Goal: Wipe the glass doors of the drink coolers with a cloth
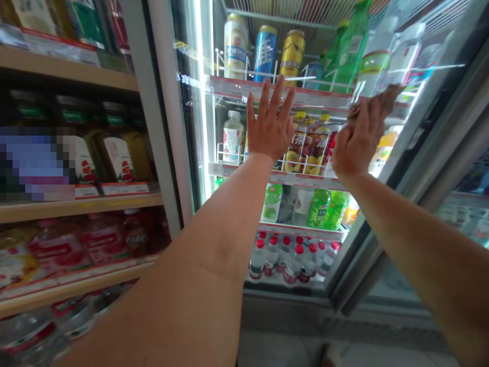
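Note:
My left hand (pixel 270 121) is raised flat with its fingers spread, palm against or just in front of the glass door (pixel 191 127) of a drinks fridge. My right hand (pixel 359 136) is up beside it, pressing a brownish cloth (pixel 376 102) to the same glass. Behind the glass stand tall cans (pixel 265 50) on the top shelf, bottles of tea (pixel 307 145) on the shelf below, green bottles (pixel 328 209) lower down, and several red-capped water bottles (pixel 294 257) at the bottom.
An open shelf unit (pixel 76 204) on the left holds dark bottles and packs of water. The fridge's grey frame (pixel 160 127) runs between the two. Another fridge door (pixel 439 153) angles away on the right. A shoe tip (pixel 330 355) shows on the floor.

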The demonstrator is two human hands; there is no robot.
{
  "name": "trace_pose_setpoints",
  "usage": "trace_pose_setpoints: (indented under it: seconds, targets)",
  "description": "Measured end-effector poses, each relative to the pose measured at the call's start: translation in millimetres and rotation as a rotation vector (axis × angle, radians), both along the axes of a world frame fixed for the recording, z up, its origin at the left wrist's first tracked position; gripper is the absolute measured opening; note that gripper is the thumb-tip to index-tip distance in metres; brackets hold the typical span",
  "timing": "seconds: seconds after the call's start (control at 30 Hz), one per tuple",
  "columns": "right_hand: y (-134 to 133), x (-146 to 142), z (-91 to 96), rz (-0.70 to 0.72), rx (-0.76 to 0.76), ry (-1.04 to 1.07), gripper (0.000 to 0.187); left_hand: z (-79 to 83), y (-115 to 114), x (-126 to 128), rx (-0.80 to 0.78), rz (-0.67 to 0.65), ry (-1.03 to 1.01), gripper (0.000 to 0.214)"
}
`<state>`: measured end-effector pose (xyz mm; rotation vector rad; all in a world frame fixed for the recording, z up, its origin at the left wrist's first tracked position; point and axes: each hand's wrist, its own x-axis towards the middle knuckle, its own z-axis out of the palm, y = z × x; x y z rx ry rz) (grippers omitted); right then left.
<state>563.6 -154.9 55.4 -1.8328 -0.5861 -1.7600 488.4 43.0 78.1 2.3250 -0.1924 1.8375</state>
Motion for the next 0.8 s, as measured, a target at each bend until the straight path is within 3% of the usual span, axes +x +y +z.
trace_pose_setpoints:
  seconds: [0.13,0.2,0.27,0.37,0.47,0.57,0.67,0.73,0.8]
  targets:
    - [18.5,-14.5,-21.7,0.001,-0.343,-0.041,0.063,-0.6,-1.3,-1.9,0.015,0.000,-0.011,0.067]
    - [16.5,-19.4,-21.6,0.001,-0.477,-0.044,0.062,-0.7,-1.4,-2.4,0.037,0.011,-0.019,0.066]
    - [8.9,-17.9,-8.4,-0.016,-0.441,-0.033,0.061,-0.7,-0.9,-1.9,0.043,0.002,-0.021,0.066]
    - [-2.2,-7.0,16.7,-0.043,-0.184,-0.011,0.060,-0.9,0.6,0.9,0.025,-0.056,-0.019,0.070]
    - [0.1,-1.0,16.5,-0.048,-0.065,-0.034,0.060,-1.5,1.5,3.6,0.025,-0.076,-0.055,0.070]
    - [13.3,-9.7,-8.7,-0.032,-0.173,-0.067,0.062,-1.9,0.8,3.5,0.048,-0.024,-0.079,0.065]
    - [19.9,-23.3,-22.8,0.018,-0.503,-0.056,0.062,-1.7,0.0,2.0,0.063,0.021,-0.064,0.065]
    - [15.0,-27.0,-14.4,0.022,-0.655,-0.056,0.060,-1.3,0.1,1.9,0.049,0.014,-0.038,0.066]
    - [5.0,-23.5,3.1,-0.021,-0.572,-0.061,0.059,-1.0,0.7,2.8,0.031,-0.017,-0.015,0.068]
